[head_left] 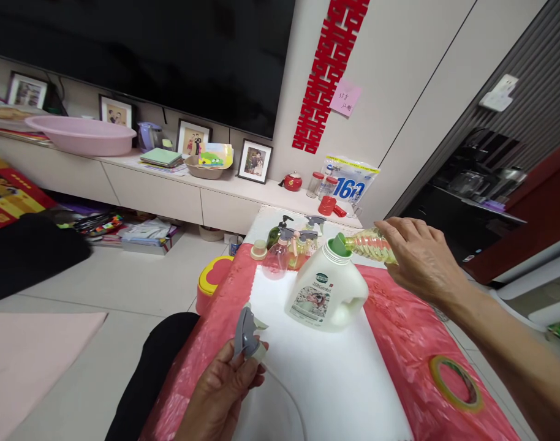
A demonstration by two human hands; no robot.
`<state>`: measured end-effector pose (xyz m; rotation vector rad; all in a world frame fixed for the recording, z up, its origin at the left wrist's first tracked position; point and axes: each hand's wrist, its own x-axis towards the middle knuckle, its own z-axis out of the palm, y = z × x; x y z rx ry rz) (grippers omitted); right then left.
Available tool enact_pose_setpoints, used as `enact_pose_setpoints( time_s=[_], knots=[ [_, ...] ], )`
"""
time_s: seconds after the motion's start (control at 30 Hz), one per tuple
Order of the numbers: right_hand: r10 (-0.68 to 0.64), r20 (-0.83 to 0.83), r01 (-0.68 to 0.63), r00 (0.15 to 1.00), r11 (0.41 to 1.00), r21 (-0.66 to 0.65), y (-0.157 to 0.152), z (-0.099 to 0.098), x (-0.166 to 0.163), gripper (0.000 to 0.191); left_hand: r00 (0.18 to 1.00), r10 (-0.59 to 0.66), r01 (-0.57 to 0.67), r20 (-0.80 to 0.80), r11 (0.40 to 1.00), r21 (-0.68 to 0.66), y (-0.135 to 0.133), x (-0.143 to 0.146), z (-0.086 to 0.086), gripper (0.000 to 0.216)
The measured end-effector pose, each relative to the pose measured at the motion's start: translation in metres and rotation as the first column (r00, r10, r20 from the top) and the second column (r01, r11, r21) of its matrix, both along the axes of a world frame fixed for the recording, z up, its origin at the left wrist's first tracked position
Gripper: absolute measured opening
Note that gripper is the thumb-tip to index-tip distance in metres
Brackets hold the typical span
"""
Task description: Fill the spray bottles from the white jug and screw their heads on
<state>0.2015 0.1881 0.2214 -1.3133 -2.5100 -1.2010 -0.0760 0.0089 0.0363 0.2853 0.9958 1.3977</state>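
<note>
My right hand (420,260) grips a small clear bottle (369,245) of yellowish liquid, tipped sideways with its mouth at a green funnel (339,244) in the neck of a white detergent jug (328,293). The jug stands on a white sheet (326,373) over a red table cover (413,349). My left hand (227,386) is closed round a grey spray-trigger head (249,334), whose thin tube trails down over the sheet. Several small spray and pump bottles (291,248) stand just behind the jug.
A roll of tape (454,383) lies on the red cover at right. A yellow and red stool (212,282) stands left of the table. Behind are a low white cabinet (170,190) with photo frames, a pink basin (82,135) and a blue-white bag (351,180).
</note>
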Motion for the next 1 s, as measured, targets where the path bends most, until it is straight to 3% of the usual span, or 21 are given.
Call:
enact_pose_setpoints(
  time_s=[0.73,1.0],
  knots=[
    [0.105,0.169,-0.129,0.980,0.982,0.137,0.000,0.023,-0.018,0.060,0.998,0.064,-0.064,-0.009,0.998,-0.023,0.000,0.008,-0.001,0.054],
    [0.122,0.241,-0.153,0.963,0.981,0.115,-0.002,0.033,-0.028,0.048,0.997,0.078,-0.078,0.000,0.997,-0.019,0.000,0.006,0.000,0.054]
  ],
)
